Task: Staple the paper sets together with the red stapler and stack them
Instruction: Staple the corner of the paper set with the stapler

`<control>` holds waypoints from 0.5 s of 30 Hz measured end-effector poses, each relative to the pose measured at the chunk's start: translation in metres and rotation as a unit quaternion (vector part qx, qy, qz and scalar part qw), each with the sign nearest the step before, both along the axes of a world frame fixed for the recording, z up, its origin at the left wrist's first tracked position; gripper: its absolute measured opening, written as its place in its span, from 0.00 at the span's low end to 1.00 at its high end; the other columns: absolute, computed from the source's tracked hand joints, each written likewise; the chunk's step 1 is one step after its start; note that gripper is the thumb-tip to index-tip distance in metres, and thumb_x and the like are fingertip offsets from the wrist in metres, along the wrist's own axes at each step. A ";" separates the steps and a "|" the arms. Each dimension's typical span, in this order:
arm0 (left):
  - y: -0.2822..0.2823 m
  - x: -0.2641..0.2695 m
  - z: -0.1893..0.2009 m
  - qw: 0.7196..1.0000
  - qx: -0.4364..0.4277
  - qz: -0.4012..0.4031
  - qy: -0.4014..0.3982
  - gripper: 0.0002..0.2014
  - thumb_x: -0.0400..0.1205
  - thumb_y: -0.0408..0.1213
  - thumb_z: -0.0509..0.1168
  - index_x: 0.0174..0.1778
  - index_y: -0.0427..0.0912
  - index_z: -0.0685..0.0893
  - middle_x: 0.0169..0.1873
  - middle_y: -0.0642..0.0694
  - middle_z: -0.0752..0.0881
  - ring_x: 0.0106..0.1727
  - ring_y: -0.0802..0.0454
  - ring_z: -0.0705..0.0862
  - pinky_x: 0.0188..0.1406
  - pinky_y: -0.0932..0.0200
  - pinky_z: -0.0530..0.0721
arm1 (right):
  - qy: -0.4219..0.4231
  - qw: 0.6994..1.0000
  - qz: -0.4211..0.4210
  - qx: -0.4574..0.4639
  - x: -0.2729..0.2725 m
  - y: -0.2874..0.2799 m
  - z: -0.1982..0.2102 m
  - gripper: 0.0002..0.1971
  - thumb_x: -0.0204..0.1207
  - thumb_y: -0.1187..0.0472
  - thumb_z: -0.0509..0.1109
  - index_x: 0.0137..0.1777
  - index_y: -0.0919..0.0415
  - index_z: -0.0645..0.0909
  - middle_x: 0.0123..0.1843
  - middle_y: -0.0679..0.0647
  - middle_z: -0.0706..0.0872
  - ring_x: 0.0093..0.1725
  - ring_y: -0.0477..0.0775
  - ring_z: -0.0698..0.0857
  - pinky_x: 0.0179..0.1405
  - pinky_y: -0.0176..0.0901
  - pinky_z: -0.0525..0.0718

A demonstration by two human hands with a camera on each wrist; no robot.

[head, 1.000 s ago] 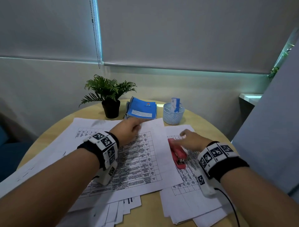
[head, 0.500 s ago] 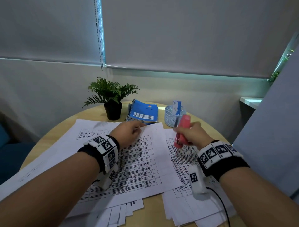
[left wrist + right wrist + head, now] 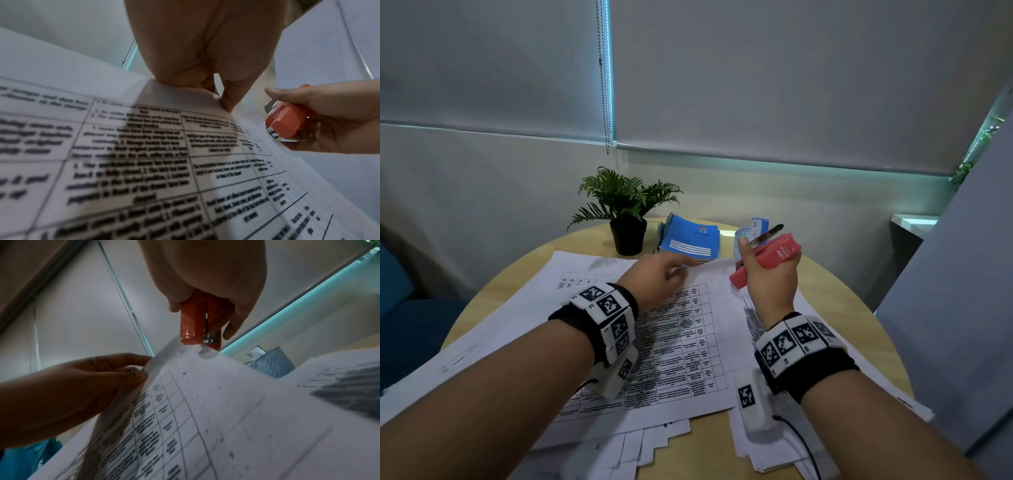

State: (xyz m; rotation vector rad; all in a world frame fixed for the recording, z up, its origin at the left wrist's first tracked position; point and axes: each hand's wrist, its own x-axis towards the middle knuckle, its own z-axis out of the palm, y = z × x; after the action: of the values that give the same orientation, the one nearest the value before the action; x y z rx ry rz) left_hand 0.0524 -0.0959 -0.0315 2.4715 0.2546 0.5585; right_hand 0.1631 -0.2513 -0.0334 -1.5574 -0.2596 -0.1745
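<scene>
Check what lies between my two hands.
Head view: the paper set's top corner, pinched by the left hand; right hand holds the stapler.

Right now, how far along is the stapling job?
Early. Done: the red stapler is picked up, gripped in the right hand. In hand: the left hand pinches the far edge of the top paper set; the stapler sits by its corner, not visibly clamped. Left: stapling it and the loose sheets nearby, then stacking.

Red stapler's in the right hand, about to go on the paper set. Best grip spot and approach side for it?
Grip the red stapler around its rear and mid body, as the right hand does now, coming from the hinge end. That leaves the open front end clear to slide over the corner of the paper set that the left hand pinches.
</scene>
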 end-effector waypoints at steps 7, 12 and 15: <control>0.000 -0.005 0.001 1.000 -0.013 -0.025 0.001 0.13 0.83 0.35 0.60 0.58 0.52 0.85 0.58 0.49 0.85 0.58 0.54 0.83 0.63 0.49 0.81 | 0.047 0.999 0.009 0.011 -0.001 0.011 -0.002 0.30 0.71 0.40 0.74 0.66 0.57 0.74 0.52 0.52 0.88 0.50 0.53 0.88 0.59 0.53 0.84; -0.003 -0.003 0.002 0.999 -0.030 -0.037 -0.005 0.13 0.82 0.34 0.61 0.58 0.50 0.85 0.55 0.46 0.86 0.57 0.51 0.83 0.63 0.49 0.81 | 0.061 0.998 0.009 -0.024 -0.004 0.023 -0.003 0.26 0.74 0.33 0.65 0.54 0.56 0.82 0.45 0.51 0.88 0.48 0.54 0.87 0.55 0.49 0.82; -0.003 -0.002 0.002 0.998 -0.034 -0.043 -0.006 0.12 0.82 0.34 0.62 0.59 0.49 0.85 0.55 0.46 0.86 0.57 0.51 0.83 0.63 0.48 0.81 | 0.064 0.998 0.008 -0.017 -0.007 0.026 -0.002 0.22 0.78 0.37 0.62 0.47 0.58 0.81 0.38 0.48 0.84 0.44 0.53 0.84 0.46 0.41 0.76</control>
State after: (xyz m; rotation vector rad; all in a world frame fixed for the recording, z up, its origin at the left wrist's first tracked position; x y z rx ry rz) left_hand 0.0502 -0.0986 -0.0299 2.4014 0.1590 0.5188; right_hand 0.1561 -0.2256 -0.0355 -1.5925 -0.1740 -0.0584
